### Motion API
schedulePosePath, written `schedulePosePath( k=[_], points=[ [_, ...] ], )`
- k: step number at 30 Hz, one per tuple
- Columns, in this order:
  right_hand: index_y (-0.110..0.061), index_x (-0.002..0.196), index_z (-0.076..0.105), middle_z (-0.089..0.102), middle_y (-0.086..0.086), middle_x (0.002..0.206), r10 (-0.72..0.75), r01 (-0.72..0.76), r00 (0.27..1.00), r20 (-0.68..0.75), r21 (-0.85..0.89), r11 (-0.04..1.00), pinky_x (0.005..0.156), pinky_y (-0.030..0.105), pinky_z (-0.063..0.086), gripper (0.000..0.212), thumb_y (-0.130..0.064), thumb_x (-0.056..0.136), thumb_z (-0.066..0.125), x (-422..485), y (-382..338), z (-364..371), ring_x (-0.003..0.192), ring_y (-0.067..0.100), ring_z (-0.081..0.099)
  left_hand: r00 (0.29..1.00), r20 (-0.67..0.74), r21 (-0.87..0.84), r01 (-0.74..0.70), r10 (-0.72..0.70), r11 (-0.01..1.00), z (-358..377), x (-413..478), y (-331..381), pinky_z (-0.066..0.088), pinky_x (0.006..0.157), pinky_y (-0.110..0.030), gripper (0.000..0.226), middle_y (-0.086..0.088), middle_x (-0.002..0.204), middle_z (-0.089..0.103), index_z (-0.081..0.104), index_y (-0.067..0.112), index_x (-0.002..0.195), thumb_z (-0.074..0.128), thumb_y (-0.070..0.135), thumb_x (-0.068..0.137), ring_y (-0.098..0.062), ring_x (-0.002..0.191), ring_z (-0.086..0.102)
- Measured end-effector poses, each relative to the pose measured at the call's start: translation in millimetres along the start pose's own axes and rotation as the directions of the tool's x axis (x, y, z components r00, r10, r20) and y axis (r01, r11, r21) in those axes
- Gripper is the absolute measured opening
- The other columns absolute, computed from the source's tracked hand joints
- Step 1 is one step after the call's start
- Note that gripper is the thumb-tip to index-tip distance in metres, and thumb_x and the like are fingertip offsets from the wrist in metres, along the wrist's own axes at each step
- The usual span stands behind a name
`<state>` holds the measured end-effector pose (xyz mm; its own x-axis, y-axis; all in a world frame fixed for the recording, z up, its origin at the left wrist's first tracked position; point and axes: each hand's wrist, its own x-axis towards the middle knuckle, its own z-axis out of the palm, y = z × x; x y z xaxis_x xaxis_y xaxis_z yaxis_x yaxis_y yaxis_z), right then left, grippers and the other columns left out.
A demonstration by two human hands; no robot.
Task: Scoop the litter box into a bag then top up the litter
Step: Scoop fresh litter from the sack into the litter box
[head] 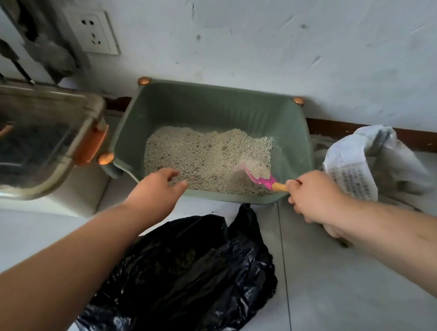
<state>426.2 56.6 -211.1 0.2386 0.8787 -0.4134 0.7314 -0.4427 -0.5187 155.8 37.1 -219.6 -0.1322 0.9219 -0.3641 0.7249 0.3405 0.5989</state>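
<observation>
A green litter box [208, 107] with copper corner knobs stands against the wall, holding pale grainy litter [201, 153]. My right hand [314, 198] grips the wooden handle of a pink scoop [260, 177], whose blade is dug into the litter at the box's front right. My left hand [157, 189] rests on the box's front rim, fingers loosely curved over the edge. A black plastic bag [183, 277] lies crumpled on the floor just in front of the box, between my arms.
A white printed litter sack [360, 164] sits open on the floor right of the box. A clear lidded container [39, 140] with orange latches stands at the left. A wall socket [94, 32] is above. Pale floor tiles lie all round.
</observation>
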Motion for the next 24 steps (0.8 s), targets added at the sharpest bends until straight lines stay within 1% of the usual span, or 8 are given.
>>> schedulePosePath(
  k=[2,5,9,11,13,15,20,24],
  points=[
    [-0.008,0.089,0.053,0.051,0.010,0.066,0.136,-0.156,0.985,0.105,0.214,0.964,0.040,0.023,0.029,0.025,-0.026,0.099,0.039,-0.5,-6.3,1.7,0.049,0.019,0.043,1.000,-0.007,-0.024,0.011,-0.011,1.000,-1.2,2.7,-4.1,0.040,0.102,-0.030,0.049,-0.005,0.140,0.057,0.050,0.015,0.142,0.054,0.036,0.098,-0.023,0.124,0.055],
    [-0.012,0.075,0.046,0.039,0.001,0.054,0.180,-0.318,0.935,0.306,0.496,0.808,0.029,0.010,0.014,0.033,-0.022,0.103,0.033,-3.6,-22.0,0.9,0.030,0.004,0.028,0.999,-0.028,-0.063,0.034,-0.036,0.997,-5.2,4.5,-13.1,0.039,0.098,-0.028,0.046,-0.004,0.138,0.058,0.052,0.015,0.140,0.055,0.035,0.098,-0.022,0.123,0.054],
    [-0.011,0.113,0.060,0.028,-0.005,0.060,0.154,-0.396,0.884,0.442,0.532,0.748,0.025,0.010,0.013,0.023,-0.024,0.100,0.047,3.9,-37.7,6.8,0.026,0.002,0.022,0.998,-0.047,-0.099,0.039,-0.044,0.994,-9.7,4.3,-21.6,0.040,0.093,-0.026,0.044,-0.003,0.133,0.061,0.055,0.017,0.137,0.057,0.036,0.097,-0.020,0.120,0.056],
    [-0.015,0.116,0.058,0.028,-0.005,0.061,0.108,-0.367,0.884,0.456,0.530,0.765,0.024,0.010,0.013,0.021,-0.018,0.098,0.048,10.5,-52.0,13.6,0.027,0.001,0.025,0.998,-0.053,-0.082,0.038,-0.043,0.996,-13.9,3.8,-27.3,0.043,0.099,-0.030,0.044,-0.003,0.132,0.061,0.055,0.017,0.136,0.057,0.038,0.097,-0.021,0.120,0.056],
    [-0.011,0.093,0.057,0.036,-0.002,0.063,0.082,-0.327,0.896,0.436,0.524,0.787,0.026,0.010,0.016,0.009,-0.017,0.096,0.051,15.2,-70.1,19.9,0.036,0.001,0.034,0.998,-0.056,-0.054,0.032,-0.035,0.998,-18.3,3.5,-31.3,0.044,0.101,-0.033,0.044,-0.003,0.131,0.062,0.056,0.018,0.135,0.056,0.038,0.097,-0.021,0.119,0.057],
    [-0.006,0.086,0.057,0.044,0.000,0.063,0.080,-0.297,0.907,0.412,0.495,0.817,0.028,0.011,0.022,0.019,-0.018,0.097,0.049,24.7,-87.2,30.8,0.047,0.005,0.039,0.997,-0.077,-0.007,0.026,-0.026,1.000,-23.7,2.4,-36.5,0.044,0.095,-0.030,0.042,-0.004,0.129,0.062,0.057,0.019,0.134,0.056,0.038,0.097,-0.020,0.114,0.059],
    [-0.003,0.104,0.058,0.054,0.004,0.068,0.008,-0.111,0.953,0.301,0.324,0.940,0.041,0.021,0.033,0.027,-0.027,0.100,0.046,48.7,-121.5,73.3,0.050,0.011,0.043,0.995,-0.103,0.121,0.017,-0.005,0.993,-32.1,-5.7,-53.9,0.038,0.098,-0.027,0.038,-0.004,0.135,0.056,0.057,0.020,0.134,0.053,0.035,0.098,-0.020,0.123,0.053],
    [0.000,0.115,0.060,0.051,0.005,0.078,-0.271,0.244,0.943,0.196,0.148,0.958,0.054,0.024,0.035,0.032,-0.020,0.099,0.041,69.7,-144.5,108.6,0.072,0.022,0.049,0.996,-0.084,0.172,0.026,-0.012,0.985,-29.2,-5.3,-70.0,0.037,0.101,-0.029,0.038,0.000,0.139,0.053,0.056,0.022,0.134,0.052,0.035,0.098,-0.017,0.127,0.049]
  ],
)
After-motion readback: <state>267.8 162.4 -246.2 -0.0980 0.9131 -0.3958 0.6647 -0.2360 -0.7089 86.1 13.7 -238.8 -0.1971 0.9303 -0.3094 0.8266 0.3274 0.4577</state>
